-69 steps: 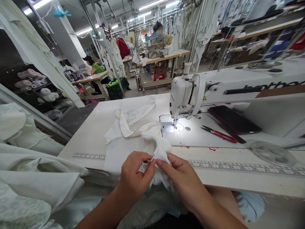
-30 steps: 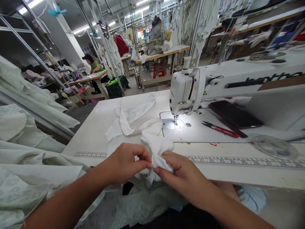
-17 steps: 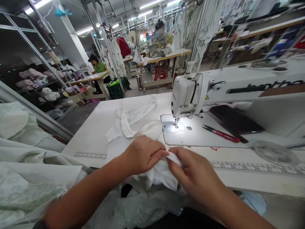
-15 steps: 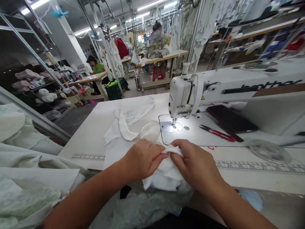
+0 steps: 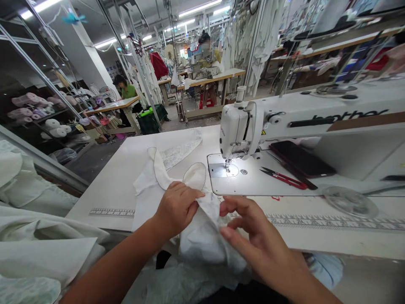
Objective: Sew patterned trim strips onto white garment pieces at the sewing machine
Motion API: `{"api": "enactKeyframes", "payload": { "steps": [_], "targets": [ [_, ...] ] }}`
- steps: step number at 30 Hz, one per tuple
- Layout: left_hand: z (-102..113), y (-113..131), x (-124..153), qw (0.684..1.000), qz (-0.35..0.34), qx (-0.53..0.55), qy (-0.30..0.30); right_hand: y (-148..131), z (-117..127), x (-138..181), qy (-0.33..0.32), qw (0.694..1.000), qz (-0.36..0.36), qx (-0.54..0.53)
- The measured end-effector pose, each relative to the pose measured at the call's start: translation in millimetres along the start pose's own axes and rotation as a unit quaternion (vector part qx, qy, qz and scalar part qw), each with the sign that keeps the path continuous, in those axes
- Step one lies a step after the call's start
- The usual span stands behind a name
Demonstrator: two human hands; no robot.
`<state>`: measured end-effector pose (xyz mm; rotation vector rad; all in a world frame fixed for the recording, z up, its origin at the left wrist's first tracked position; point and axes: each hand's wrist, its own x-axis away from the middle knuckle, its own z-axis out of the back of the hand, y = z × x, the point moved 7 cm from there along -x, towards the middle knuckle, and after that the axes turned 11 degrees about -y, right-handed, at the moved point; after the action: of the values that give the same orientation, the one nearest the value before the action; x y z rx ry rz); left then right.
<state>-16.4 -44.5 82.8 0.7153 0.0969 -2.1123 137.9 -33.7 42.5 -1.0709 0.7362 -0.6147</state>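
Editor: Hands fill the middle of the head view. What do they hold?

Photographer: The left hand [image 5: 177, 209] has its fingers [image 5: 193, 197] pressed together on the top edge of a white cloth [image 5: 202, 238], pinching it. The right hand [image 5: 253, 238] is just beside it, fingers [image 5: 233, 202] loosely spread and curled. Its thumb seems to touch the cloth's right side, though a fold hides the contact.

Editor: Where does the cloth lie?

Photographer: It is bunched between the two hands and hangs over the near edge of the white counter [image 5: 123, 169], in front of the sewing machine [image 5: 240, 124]. Its far end runs up toward a lace strip [image 5: 182, 148] lying flat on the counter.

Editor: And around it?

Photographer: Red-handled snips [image 5: 284, 178] and a dark phone [image 5: 300, 158] lie to the right of the lit needle plate, well apart from the hands. A printed ruler [image 5: 316, 220] runs along the counter's front. Pale fabric [image 5: 41, 245] is heaped at the left. A person in a green top [image 5: 126, 90] sits at a far table.
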Motion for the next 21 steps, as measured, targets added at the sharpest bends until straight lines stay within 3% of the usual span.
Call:
{"api": "enactKeyframes", "payload": {
  "steps": [2,4,7,11,14,17,18,21],
  "targets": [
    [-1.3,-0.6,-1.5,1.000,-0.010,0.022,0.003,5.5,0.0,-2.8,-0.021,0.993,-0.024,-0.118],
    [-4.1,-0.1,-3.6,0.999,-0.017,0.046,0.004,5.2,1.1,-10.2,-0.046,0.985,-0.015,-0.164],
    [-7.8,-1.6,-7.4,0.996,-0.005,0.086,-0.002,-7.2,4.2,-23.8,-0.099,0.993,0.034,-0.056],
    [-4.1,-6.3,-7.4,0.990,0.056,0.128,-0.020,-41.7,11.1,-32.2,-0.087,0.970,0.167,0.155],
    [8.7,-1.6,6.6,0.983,0.138,0.112,0.046,-57.5,10.3,-38.9,-0.090,0.957,0.187,0.203],
    [14.3,23.6,33.9,0.962,0.185,0.090,0.181,-69.2,16.3,-56.0,-0.048,0.967,0.162,0.191],
    [7.8,34.7,41.5,0.960,0.184,0.088,0.194,-72.1,20.6,-64.5,-0.023,0.972,0.142,0.186],
    [-28.3,55.7,57.3,0.974,0.197,0.018,0.109,-82.8,34.7,-92.2,0.049,0.972,0.095,0.207]
  ]
}}
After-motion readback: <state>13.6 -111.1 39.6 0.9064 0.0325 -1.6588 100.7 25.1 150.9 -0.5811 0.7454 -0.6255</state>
